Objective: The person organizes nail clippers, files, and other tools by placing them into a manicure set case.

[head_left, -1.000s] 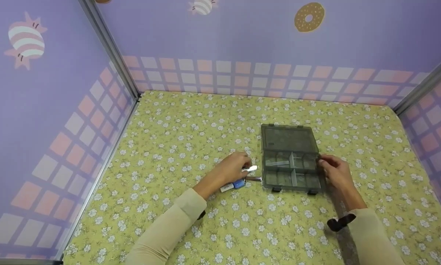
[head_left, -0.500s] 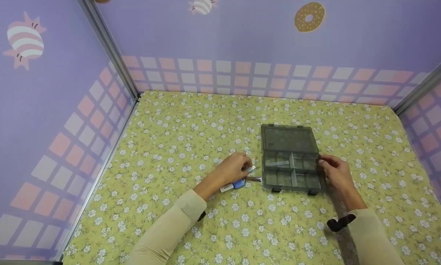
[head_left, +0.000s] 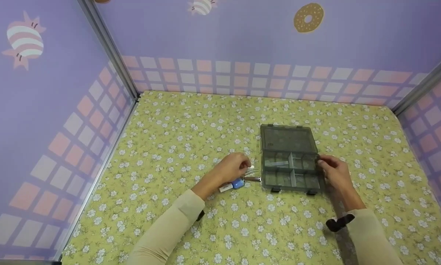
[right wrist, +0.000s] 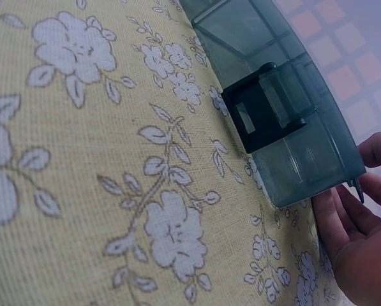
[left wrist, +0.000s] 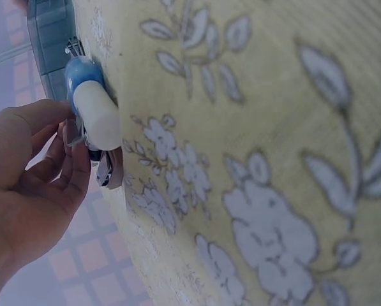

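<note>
- Patterned walls (head_left: 220, 36) stand behind a flowered cloth (head_left: 191, 129), which looks a little grippy, so a box should not skate on it easily.
- The grey see-through box (head_left: 293, 189) lies on the cloth, right of the middle, its lid (head_left: 289, 139) folded back flat on the far side. It is probably light, stiff plastic, slick on its faces; the rim and side wall are the sure places to hold, while the dark latches (head_left: 275, 190) and lid hinge seem easier to strain.
- The right hand (head_left: 336, 175) grips the box's right side, thumb and fingers closed on the rim near its corner.
- The left hand (head_left: 229, 167) is left of the box, just above the cloth, fingers curled inward.
- A blue-and-white bottle (left wrist: 90, 95) lies beside that hand; round and smooth, it would likely roll if nudged.
- A slim metal piece (head_left: 253, 179) lies between bottle and box, likely hard and slippery.
- A small shiny piece (head_left: 251, 170) is at the left fingertips, seemingly pinched, mostly hidden. It looks thin and light; a fingertip pinch along its edges suits it.
</note>
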`<state>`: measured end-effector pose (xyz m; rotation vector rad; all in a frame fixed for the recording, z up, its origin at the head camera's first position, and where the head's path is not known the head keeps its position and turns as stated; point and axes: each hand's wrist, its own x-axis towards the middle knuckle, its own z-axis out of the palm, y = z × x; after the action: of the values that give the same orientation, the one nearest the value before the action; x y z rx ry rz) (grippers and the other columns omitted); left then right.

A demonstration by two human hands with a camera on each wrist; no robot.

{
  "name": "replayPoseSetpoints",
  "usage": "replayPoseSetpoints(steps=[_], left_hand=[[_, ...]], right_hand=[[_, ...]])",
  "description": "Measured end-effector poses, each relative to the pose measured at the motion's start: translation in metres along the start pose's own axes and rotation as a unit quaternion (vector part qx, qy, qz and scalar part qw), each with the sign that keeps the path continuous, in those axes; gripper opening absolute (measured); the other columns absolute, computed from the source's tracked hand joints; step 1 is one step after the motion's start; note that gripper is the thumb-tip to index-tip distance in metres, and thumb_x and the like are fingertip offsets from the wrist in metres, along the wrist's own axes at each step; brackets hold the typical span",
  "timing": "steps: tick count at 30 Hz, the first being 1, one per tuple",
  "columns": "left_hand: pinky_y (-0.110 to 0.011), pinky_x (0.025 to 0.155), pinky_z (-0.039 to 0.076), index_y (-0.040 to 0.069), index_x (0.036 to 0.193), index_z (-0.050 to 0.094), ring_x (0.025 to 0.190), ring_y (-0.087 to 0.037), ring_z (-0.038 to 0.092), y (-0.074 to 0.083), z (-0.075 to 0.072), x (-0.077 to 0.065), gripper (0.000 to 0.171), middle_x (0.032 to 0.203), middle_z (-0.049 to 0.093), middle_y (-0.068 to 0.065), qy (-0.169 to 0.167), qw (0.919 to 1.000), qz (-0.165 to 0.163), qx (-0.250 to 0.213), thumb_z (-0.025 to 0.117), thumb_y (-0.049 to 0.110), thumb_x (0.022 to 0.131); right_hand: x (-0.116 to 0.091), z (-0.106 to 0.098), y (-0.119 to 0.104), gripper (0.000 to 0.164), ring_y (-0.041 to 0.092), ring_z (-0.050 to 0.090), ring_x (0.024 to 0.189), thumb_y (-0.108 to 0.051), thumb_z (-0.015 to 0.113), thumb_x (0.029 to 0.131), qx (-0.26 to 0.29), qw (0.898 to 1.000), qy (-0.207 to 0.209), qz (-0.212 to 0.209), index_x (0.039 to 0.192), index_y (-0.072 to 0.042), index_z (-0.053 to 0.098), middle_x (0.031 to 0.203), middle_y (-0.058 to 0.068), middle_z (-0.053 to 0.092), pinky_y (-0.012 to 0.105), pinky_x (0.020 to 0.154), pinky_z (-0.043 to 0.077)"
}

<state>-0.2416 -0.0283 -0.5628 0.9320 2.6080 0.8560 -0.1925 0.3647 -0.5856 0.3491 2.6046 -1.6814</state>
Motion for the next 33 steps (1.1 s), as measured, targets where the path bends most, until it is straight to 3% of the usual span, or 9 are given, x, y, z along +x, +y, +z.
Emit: replayPoseSetpoints(steps=[11,17,22,27,33], left_hand=[[-0.028,0.084,0.057,0.004,0.118,0.076,0.097,-0.016,0.067,0.007,-0.013,0.006,0.022,0.111,0.07,-0.006,0.02,0.9996,0.018,-0.012,0.059,0.013,0.109],[-0.027,0.083,0.057,0.002,0.119,0.076,0.097,-0.017,0.067,0.018,-0.022,0.016,0.023,0.111,0.07,-0.006,0.021,0.999,0.025,-0.03,0.057,0.01,0.108],[-0.026,0.086,0.057,0.003,0.119,0.075,0.099,-0.015,0.067,0.022,-0.026,0.019,0.021,0.112,0.07,-0.005,0.017,0.9992,0.019,-0.031,0.06,0.013,0.109],[-0.024,0.085,0.056,0.003,0.117,0.075,0.098,-0.015,0.067,0.026,-0.022,0.023,0.018,0.11,0.07,-0.005,0.028,0.9982,0.034,-0.04,0.064,0.013,0.108],[-0.02,0.085,0.054,0.003,0.118,0.074,0.1,-0.012,0.065,0.033,-0.007,0.039,0.019,0.112,0.068,-0.004,0.038,0.9937,0.05,-0.093,0.062,0.013,0.108]], right_hand=[[0.001,0.002,0.003,0.048,0.012,0.059,0.107,-0.032,0.058,0.111,0.004,1.0,-0.009,0.013,0.149,-0.003,0.059,0.14,0.017,0.06,0.023,0.08,0.053],[0.0,0.0,-0.003,0.046,0.01,0.059,0.106,-0.027,0.057,0.111,0.015,1.0,-0.014,0.024,0.15,-0.001,0.057,0.139,0.015,0.06,0.023,0.081,0.054],[-0.001,0.0,-0.007,0.044,0.013,0.06,0.103,-0.021,0.056,0.111,0.015,1.0,-0.019,0.019,0.148,0.004,0.056,0.139,0.023,0.059,0.024,0.077,0.053],[0.002,0.002,-0.002,0.046,0.009,0.059,0.101,-0.027,0.057,0.111,0.002,1.0,-0.012,0.007,0.148,0.002,0.058,0.136,0.018,0.062,0.022,0.076,0.052],[0.003,0.003,0.003,0.046,0.01,0.059,0.1,-0.031,0.059,0.11,0.004,1.0,-0.004,0.0,0.145,0.0,0.06,0.129,0.01,0.065,0.023,0.076,0.052]])
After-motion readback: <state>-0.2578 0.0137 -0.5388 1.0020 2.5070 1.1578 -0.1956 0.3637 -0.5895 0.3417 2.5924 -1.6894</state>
